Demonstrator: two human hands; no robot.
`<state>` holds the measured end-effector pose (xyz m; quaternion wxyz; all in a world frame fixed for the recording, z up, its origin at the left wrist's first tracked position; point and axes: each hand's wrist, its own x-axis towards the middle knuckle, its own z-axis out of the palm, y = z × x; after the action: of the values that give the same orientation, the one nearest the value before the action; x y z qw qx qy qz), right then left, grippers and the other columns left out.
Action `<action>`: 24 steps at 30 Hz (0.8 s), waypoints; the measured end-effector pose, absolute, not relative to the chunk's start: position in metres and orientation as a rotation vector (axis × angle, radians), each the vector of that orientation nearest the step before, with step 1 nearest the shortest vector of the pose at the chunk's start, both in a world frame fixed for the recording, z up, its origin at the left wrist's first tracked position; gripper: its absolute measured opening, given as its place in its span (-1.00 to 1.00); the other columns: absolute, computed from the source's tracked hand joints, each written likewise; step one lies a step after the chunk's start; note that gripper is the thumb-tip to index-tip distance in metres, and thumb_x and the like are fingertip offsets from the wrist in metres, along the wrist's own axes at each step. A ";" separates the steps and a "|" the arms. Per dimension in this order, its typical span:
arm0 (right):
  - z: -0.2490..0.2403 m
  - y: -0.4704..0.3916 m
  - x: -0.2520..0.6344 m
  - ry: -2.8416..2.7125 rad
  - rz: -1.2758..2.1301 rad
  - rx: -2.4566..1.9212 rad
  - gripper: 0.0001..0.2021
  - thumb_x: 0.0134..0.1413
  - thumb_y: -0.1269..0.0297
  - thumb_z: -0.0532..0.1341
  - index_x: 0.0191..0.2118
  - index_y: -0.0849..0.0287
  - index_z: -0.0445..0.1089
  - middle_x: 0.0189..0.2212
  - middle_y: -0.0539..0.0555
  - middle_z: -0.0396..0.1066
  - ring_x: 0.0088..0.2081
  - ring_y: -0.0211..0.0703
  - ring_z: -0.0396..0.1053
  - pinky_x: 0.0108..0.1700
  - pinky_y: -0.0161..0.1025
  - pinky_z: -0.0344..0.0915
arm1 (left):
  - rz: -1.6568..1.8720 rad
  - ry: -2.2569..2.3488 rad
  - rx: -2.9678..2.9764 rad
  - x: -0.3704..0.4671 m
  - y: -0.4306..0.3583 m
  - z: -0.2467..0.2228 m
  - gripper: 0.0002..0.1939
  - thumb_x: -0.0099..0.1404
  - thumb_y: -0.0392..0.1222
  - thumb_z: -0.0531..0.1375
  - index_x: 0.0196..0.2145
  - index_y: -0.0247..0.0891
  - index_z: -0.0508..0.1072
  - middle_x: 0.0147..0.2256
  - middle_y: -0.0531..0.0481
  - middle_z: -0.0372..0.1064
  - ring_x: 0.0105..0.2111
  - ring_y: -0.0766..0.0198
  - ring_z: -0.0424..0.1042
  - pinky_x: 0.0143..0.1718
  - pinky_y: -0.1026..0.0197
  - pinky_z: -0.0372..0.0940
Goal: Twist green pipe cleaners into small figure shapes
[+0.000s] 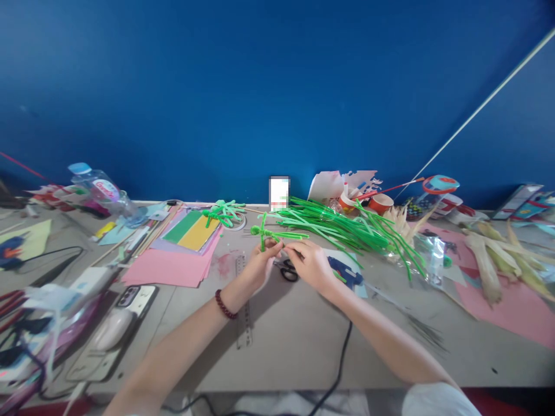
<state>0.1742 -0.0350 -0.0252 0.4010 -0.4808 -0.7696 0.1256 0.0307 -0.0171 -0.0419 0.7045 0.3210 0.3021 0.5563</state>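
Note:
In the middle of the view my left hand (259,264), with a dark red bead bracelet (225,305) at its wrist, pinches a green pipe-cleaner piece (262,231). That piece has a coiled part and several stems, some pointing right above my hands. My right hand (309,263) is closed close beside the left, fingertips together near the lower end of the piece; what is between them is too small to make out. Black-handled scissors (288,270) lie under and between my hands. A clear ruler (243,312) rests on the table below my left wrist.
A large bundle of green pipe cleaners (359,228) lies behind and right. A blue glue gun (347,273) sits by my right wrist, its black cable running to the front edge. Pink paper (173,266) and a phone (134,300) are left; corn husks (488,260) are right.

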 end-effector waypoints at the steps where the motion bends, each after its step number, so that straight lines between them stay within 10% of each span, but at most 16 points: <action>1: -0.022 -0.033 0.175 -1.899 0.444 -1.196 -0.78 0.15 0.27 0.10 -0.33 0.14 0.50 -0.34 0.10 0.50 -0.29 -0.13 0.40 -0.23 -0.26 0.25 | 1.230 0.646 0.703 0.031 -0.017 -0.042 -0.74 -0.08 -0.23 0.39 -0.63 -0.28 0.34 -0.52 0.10 0.29 -0.45 0.41 0.26 -0.31 0.29 0.15; 12: -0.012 -0.029 0.186 -1.293 2.051 -0.919 -0.63 -0.23 0.01 0.37 -0.50 0.24 0.36 -0.71 -0.20 -0.08 -0.65 -0.47 -0.23 -0.62 -0.40 -0.25 | 0.963 0.445 0.779 0.024 -0.024 -0.034 -0.74 -0.13 -0.16 0.42 -0.61 -0.28 0.40 -0.62 0.09 0.27 -0.53 0.35 0.27 -0.32 0.20 0.19; 24: -0.015 -0.027 0.185 -1.961 0.332 -1.324 -0.76 0.17 0.25 0.07 -0.45 0.19 0.37 -0.49 0.04 0.33 -0.44 -0.22 0.23 -0.40 -0.30 0.06 | 0.956 0.796 0.889 0.020 -0.009 -0.053 -0.73 0.04 -0.06 0.31 -0.58 -0.32 0.42 -0.58 0.06 0.28 -0.54 0.40 0.22 -0.45 0.28 0.09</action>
<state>0.1850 -0.0271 -0.0153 0.3673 -0.5155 -0.7633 0.1293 0.0203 -0.0087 -0.0534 0.7217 0.4023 0.3605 0.4329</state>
